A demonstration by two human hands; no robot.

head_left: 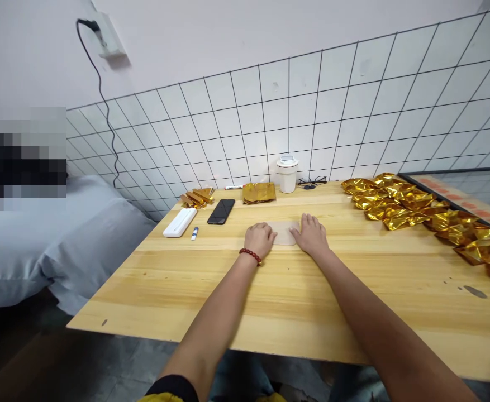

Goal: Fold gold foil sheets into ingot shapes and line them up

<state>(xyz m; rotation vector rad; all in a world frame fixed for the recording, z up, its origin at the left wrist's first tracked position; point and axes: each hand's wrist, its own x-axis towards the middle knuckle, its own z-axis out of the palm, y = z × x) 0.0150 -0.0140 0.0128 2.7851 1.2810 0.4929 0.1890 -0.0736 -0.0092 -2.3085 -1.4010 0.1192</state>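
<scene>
A pale beige rectangular sheet (284,233) lies flat on the wooden table (295,301), between my two hands. My left hand (259,240), with a red bead bracelet (250,256) at its wrist, has its fingers curled together over the sheet's left edge, the thumb resting on it. At the right edge, my right hand (312,234) lies with its fingers stretched forward and apart, the thumb touching the sheet. Behind the sheet sits a stack of gold foil paper (259,193).
Folded gold foil pieces (399,204) line the right side beside a black-framed panel (458,204). At left are a phone (222,211), a white power bank (180,222), a small blue-and-white tube (195,233) and gold strips (198,197). A white lidded container (287,177) and glasses (312,181) stand near the wall.
</scene>
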